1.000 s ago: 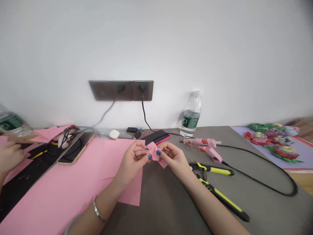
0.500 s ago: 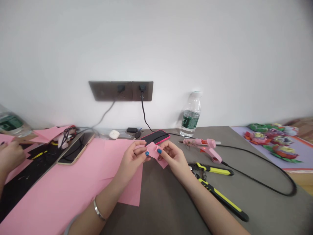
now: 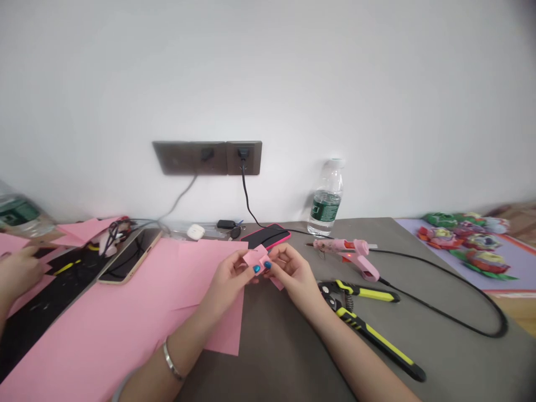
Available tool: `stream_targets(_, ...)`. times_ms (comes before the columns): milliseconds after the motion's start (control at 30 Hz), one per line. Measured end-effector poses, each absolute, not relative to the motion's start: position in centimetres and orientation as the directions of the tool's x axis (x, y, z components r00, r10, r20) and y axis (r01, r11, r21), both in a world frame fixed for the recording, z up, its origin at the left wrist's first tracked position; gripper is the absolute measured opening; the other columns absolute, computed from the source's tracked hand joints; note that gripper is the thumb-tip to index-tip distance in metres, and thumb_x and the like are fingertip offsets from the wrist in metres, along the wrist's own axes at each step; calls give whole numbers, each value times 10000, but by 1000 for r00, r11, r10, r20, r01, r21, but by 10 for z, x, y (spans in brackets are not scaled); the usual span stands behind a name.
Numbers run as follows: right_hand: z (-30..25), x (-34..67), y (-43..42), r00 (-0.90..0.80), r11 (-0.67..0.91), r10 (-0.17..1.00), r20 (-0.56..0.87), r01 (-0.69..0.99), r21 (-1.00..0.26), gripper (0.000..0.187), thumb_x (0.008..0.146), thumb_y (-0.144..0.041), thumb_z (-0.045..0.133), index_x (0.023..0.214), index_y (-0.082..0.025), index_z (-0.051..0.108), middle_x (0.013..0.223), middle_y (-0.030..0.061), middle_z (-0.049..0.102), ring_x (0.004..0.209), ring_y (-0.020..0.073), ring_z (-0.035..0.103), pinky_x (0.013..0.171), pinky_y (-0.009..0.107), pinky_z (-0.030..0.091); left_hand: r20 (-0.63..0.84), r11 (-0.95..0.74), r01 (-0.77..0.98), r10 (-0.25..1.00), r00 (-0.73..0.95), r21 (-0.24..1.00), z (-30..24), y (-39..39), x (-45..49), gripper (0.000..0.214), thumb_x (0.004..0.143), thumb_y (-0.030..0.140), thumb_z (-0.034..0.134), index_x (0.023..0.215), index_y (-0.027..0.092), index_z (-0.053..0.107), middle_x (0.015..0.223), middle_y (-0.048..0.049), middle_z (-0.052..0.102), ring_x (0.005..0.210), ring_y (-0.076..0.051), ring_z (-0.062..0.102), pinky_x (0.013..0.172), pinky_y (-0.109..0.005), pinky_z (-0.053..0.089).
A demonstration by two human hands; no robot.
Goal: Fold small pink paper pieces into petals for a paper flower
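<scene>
A small folded piece of pink paper (image 3: 257,257) is pinched between my two hands above the grey table. My left hand (image 3: 232,279) grips its left side, the thumb pressed on the front. My right hand (image 3: 292,272) holds its right side with the thumb close beside the left one; a strip of the paper hangs below the right fingers. Beneath my left forearm lie large pink paper sheets (image 3: 138,304). Just behind the hands rests a phone in a pink case (image 3: 268,235).
A pink glue gun (image 3: 355,257) with a black cord and yellow-black pliers (image 3: 372,335) lie at right. Behind stands a water bottle (image 3: 325,204). Another phone (image 3: 130,257) lies left, near another person's hand (image 3: 19,273). Paper flowers (image 3: 481,243) sit far right.
Both thumbs have moved closer together on the folded paper, and the left thumb has shifted slightly right and down. The other person's hand at far left has moved a little.
</scene>
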State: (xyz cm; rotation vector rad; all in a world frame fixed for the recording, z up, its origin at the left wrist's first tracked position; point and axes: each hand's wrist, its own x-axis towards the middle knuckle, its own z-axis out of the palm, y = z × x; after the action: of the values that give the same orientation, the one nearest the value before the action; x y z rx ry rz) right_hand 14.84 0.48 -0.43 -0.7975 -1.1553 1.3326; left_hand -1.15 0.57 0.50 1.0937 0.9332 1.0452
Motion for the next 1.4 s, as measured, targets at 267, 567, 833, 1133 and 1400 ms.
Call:
stream_targets(267,-5,152,1,-83,371,926,369,1,-929,162,882,-358,615,962,-224,572,870,27,594,759,159,583,665,276,482,52,-52,-5,978,204,999,12,7,-16,200,827,257,599,993,165,661,832,-30,651,786,-154,624,709,-251,499)
stream_targets(567,-1,154,3,-125,514,858,499,238,-824,108,856,-149,569,878,-216,651,815,29,589,699,162,546,626,283,433,33,-29,-19,953,300,999,8,4,-12,296,818,312,648,1067,153,659,836,-57,682,708,-155,620,608,-244,491)
stream_targets(833,8,157,1,-137,641,760,636,327,-695,153,856,-85,539,797,-212,599,832,37,580,805,186,564,714,306,449,14,-13,-6,951,308,1000,10,6,-15,193,844,345,620,839,153,643,759,-15,624,624,-111,582,569,-216,469)
stream_targets(1133,5,158,-1,-217,705,695,686,393,-590,162,872,-68,557,871,-222,609,915,53,603,866,191,595,754,329,462,22,-12,-35,950,311,999,12,0,-13,210,858,359,603,807,156,609,660,-6,631,610,-120,597,582,-220,453)
stream_targets(1400,6,160,0,-213,721,679,703,372,-584,137,881,-120,580,876,-224,670,1032,84,601,914,198,612,763,321,494,15,18,-113,961,276,993,15,3,-11,291,800,430,677,773,144,632,651,-1,616,574,-106,572,565,-217,478)
